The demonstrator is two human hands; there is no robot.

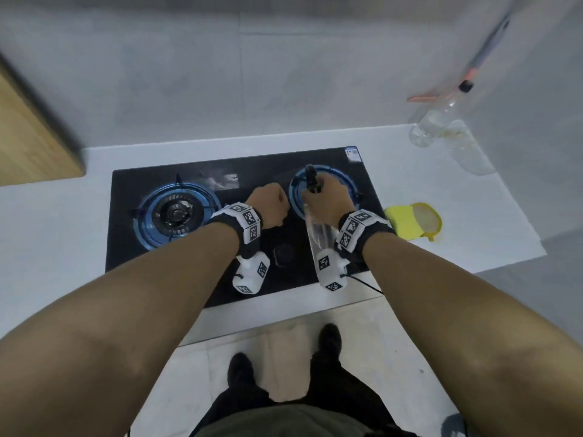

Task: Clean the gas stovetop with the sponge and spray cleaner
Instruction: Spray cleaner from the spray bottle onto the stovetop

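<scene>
The black glass gas stovetop (pixel 252 263) is set into a white counter, with a blue-ringed burner at the left (pixel 175 214) and another at the right (pixel 344 181). My right hand (pixel 328 197) grips a clear spray bottle (pixel 318 234) with a black nozzle that points away over the right burner. My left hand (pixel 271 205) is a closed fist above the stove's middle, and I see nothing in it. A yellow sponge (pixel 413 220) lies on the counter just right of the stove.
A wooden board or cabinet (pixel 28 134) stands at the left. At the back right are clear plastic bottles (pixel 438 127) and a hanging utensil (pixel 482 55). The white counter (pixel 56 231) runs both sides of the stove. My feet stand on the floor below.
</scene>
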